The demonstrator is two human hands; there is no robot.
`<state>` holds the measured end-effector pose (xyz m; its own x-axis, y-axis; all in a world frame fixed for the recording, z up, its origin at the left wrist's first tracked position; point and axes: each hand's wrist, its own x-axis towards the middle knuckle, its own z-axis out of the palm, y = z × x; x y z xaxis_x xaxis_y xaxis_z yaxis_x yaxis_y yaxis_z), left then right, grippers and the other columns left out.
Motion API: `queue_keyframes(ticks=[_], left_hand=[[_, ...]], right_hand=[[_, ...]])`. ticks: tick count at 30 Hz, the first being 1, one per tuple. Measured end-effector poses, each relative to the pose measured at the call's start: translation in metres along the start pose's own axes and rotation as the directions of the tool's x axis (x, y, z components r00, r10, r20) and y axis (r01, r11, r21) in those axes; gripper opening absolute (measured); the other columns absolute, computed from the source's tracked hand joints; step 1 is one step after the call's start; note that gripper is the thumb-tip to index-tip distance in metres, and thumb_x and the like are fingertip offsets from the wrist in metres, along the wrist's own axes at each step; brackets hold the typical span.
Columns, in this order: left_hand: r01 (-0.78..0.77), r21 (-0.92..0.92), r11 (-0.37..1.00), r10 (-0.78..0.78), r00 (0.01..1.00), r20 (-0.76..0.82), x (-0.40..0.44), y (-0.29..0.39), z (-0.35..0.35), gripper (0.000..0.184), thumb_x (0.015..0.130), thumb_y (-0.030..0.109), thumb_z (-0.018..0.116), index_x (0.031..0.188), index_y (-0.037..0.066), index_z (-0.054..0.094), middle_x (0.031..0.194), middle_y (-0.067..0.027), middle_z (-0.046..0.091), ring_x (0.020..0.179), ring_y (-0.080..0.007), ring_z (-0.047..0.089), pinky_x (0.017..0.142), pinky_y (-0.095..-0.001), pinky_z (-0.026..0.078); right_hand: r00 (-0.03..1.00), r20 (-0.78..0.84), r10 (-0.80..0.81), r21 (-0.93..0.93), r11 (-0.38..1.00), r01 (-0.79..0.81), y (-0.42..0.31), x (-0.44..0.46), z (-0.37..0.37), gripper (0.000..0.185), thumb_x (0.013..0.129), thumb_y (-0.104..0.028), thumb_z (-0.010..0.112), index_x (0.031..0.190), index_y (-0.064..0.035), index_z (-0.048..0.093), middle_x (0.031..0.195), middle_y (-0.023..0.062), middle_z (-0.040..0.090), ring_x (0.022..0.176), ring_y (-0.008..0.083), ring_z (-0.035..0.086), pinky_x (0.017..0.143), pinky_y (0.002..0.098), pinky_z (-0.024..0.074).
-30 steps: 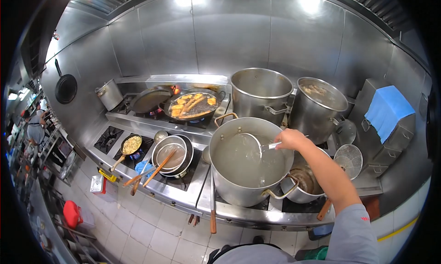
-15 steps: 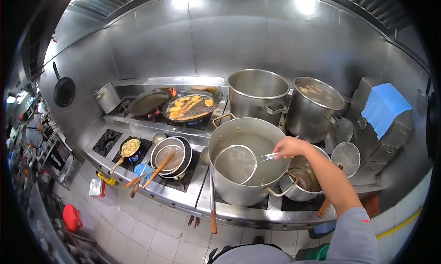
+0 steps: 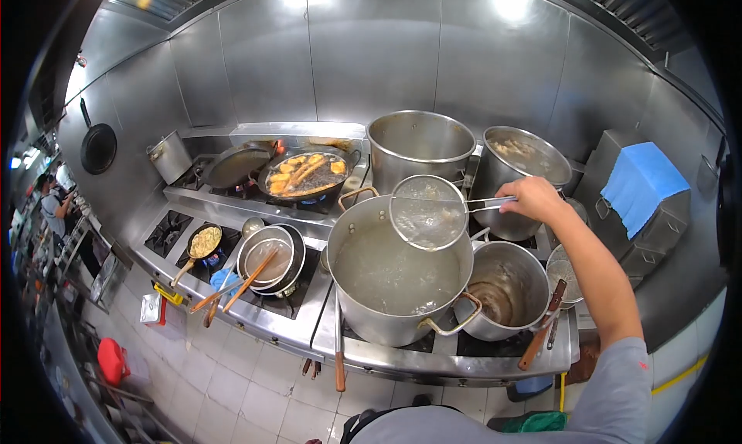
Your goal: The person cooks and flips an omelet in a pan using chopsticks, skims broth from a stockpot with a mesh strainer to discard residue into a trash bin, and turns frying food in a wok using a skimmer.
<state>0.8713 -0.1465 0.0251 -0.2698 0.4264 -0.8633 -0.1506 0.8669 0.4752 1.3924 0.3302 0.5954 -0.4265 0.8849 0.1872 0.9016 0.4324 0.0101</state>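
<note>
My right hand (image 3: 532,200) is closed around the metal handle of a round mesh skimmer (image 3: 429,212). The skimmer is raised over the upper right part of a large pot (image 3: 398,282) of cloudy, bubbling liquid, and its mesh looks wet. To the right of this pot stands a smaller pot (image 3: 502,289) with a brown stain inside. Behind them are two tall pots, one (image 3: 421,139) at the middle and one (image 3: 522,154) with pieces floating in its liquid. My left hand is not in view.
Yellow pieces fry in a wok (image 3: 305,173) at the back left, beside a dark pan (image 3: 236,166). Nearer are a small frying pan (image 3: 205,243) with food and a strainer (image 3: 267,255). A blue cloth (image 3: 645,185) hangs at the right. Another person (image 3: 54,208) stands far left.
The skimmer has come up out of the liquid and is now above the pot. My right hand has risen and moved to the right with it.
</note>
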Motion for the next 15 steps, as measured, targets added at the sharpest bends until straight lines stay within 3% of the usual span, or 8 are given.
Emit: queue_keyframes(ticks=[2,4,6,10,14,15], left_hand=[[0.016,-0.020,1.000,-0.017,0.999,-0.039,-0.007,-0.001,0.006,0.043,0.094,0.033,0.049,0.129,0.008,0.048,0.101,-0.0143,0.065,0.068,-0.0252,0.064,0.051,-0.0350,0.052],[-0.004,-0.034,0.999,0.006,0.999,0.049,-0.001,-0.009,0.011,0.043,0.094,0.032,0.050,0.129,0.008,0.048,0.101,-0.0144,0.065,0.068,-0.0252,0.064,0.051,-0.0353,0.052],[-0.007,-0.037,0.999,0.008,1.000,0.029,-0.005,-0.017,0.014,0.043,0.094,0.031,0.050,0.129,0.008,0.048,0.101,-0.0143,0.065,0.068,-0.0250,0.064,0.051,-0.0351,0.052],[-0.018,-0.055,0.998,0.017,1.000,-0.010,-0.027,-0.013,0.021,0.042,0.094,0.031,0.050,0.129,0.007,0.048,0.100,-0.0143,0.065,0.067,-0.0245,0.064,0.051,-0.0344,0.052],[-0.016,-0.135,0.991,0.012,0.999,-0.033,-0.040,-0.018,0.021,0.043,0.094,0.032,0.050,0.129,0.007,0.048,0.100,-0.0144,0.065,0.068,-0.0243,0.064,0.051,-0.0341,0.052],[0.012,-0.114,0.993,-0.018,0.999,-0.048,-0.039,-0.021,0.020,0.043,0.094,0.032,0.049,0.129,0.007,0.048,0.100,-0.0146,0.065,0.068,-0.0243,0.064,0.051,-0.0341,0.052]], right_hand=[[0.991,-0.047,-0.123,-0.258,0.960,0.107,0.002,0.006,-0.002,0.027,0.073,-0.033,0.073,0.095,-0.0181,0.069,0.081,0.0063,0.069,0.082,0.0264,0.066,0.069,0.0400,0.0508],[0.994,0.013,-0.109,-0.275,0.955,0.109,-0.008,0.012,-0.002,0.026,0.073,-0.033,0.072,0.095,-0.0191,0.068,0.081,0.0055,0.069,0.083,0.0268,0.066,0.069,0.0406,0.0510],[0.972,0.216,-0.090,-0.303,0.940,0.155,-0.021,0.019,0.000,0.026,0.073,-0.033,0.072,0.095,-0.0184,0.068,0.084,0.0057,0.069,0.083,0.0274,0.066,0.069,0.0408,0.0512],[0.889,0.432,-0.150,-0.173,0.954,0.246,-0.037,0.027,0.031,0.031,0.071,-0.038,0.074,0.097,-0.0210,0.069,0.084,0.0072,0.069,0.081,0.0297,0.066,0.070,0.0403,0.0515],[0.859,0.483,-0.171,-0.050,0.974,0.222,-0.043,0.025,0.074,0.032,0.072,-0.039,0.075,0.098,-0.0212,0.071,0.088,0.0079,0.070,0.081,0.0275,0.067,0.071,0.0392,0.0516],[0.823,0.551,-0.135,0.042,0.990,0.134,-0.045,0.026,0.081,0.032,0.073,-0.038,0.074,0.099,-0.0191,0.071,0.086,0.0078,0.070,0.077,0.0251,0.067,0.068,0.0378,0.0514]])
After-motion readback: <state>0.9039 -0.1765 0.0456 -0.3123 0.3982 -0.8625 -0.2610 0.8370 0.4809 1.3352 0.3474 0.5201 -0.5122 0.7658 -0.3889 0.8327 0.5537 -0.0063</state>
